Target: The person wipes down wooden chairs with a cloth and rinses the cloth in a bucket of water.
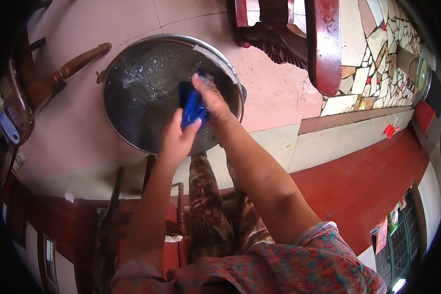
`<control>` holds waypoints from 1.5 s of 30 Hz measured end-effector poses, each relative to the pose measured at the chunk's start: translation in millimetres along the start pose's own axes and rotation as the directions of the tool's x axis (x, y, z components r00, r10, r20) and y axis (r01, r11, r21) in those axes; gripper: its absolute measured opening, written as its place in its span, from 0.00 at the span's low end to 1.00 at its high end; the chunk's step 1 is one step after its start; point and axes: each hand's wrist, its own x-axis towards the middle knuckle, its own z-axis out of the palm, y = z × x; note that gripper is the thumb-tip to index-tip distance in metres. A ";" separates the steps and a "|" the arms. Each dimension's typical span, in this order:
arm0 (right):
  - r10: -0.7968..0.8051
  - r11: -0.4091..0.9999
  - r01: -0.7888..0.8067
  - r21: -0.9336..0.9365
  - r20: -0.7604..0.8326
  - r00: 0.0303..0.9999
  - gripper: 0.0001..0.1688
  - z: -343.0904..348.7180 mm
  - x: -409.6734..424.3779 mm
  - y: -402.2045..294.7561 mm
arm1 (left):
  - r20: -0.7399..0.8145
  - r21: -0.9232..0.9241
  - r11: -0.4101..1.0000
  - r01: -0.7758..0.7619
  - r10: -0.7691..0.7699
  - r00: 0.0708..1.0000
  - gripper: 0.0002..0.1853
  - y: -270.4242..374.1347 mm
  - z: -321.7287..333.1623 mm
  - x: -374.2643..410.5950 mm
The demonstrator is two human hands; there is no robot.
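Note:
A large round metal basin (pixel 114 125) of cloudy water stands on the floor before me, with small patches of foam on the water. Over its near right part, both hands grip a bundle of wet blue cloth (pixel 194 110). My left hand (pixel 178 137) holds the lower end, thumb and fingers around it. My right hand (pixel 211 97) closes on the upper end, close to the inner wall. Some whitish cloth or suds show by the right fingertips; which, I cannot tell. A light, worn strip (pixel 217 60) lies along the far right rim.
Carved dark red wooden furniture (pixel 323 47) stands beyond the basin at the right. A turned wooden leg (pixel 84 58) juts in at the left. A red wooden chair (pixel 174 217) is near my legs. Right, a raised ledge (pixel 338 128) borders mosaic paving; a small red object (pixel 391 131) lies there.

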 end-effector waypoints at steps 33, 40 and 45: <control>-0.224 0.885 -0.203 0.419 0.766 0.602 0.58 9.5 -125.5 25.8 | 0.434 -0.768 -0.437 0.469 0.184 0.882 0.29 60.8 -35.3 -120.2; 0.090 0.996 -0.048 -0.077 0.796 0.599 0.12 37.2 -125.4 -16.3 | 0.488 -0.816 -0.216 0.537 0.242 0.839 0.41 29.9 -39.3 -128.2; 0.144 0.875 0.198 -0.441 0.629 0.764 0.16 69.9 -132.1 -32.2 | 0.574 -0.805 0.183 0.564 0.003 0.819 0.29 22.3 -68.4 -113.3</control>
